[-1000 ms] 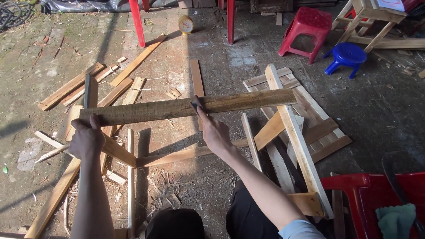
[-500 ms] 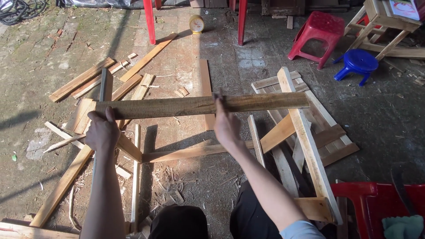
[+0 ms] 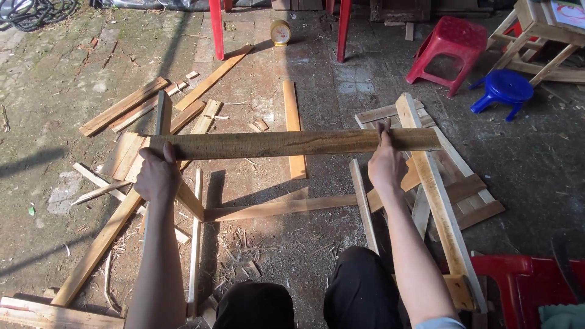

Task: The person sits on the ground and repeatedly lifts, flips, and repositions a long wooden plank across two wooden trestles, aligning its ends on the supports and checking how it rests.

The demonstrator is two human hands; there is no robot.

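Where scraps (image 3: 128, 106) lie, plank (image 3: 286, 144) aloft.

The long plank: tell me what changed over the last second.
The right hand slid from near the middle of the long plank out toward its right end. The left hand kept its grip at the left end, and the plank stayed level above the scrap wood.

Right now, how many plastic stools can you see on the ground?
2: a red stool at upper right and a smaller blue stool just right of it. The red plastic piece at lower right is cut off; I cannot tell.
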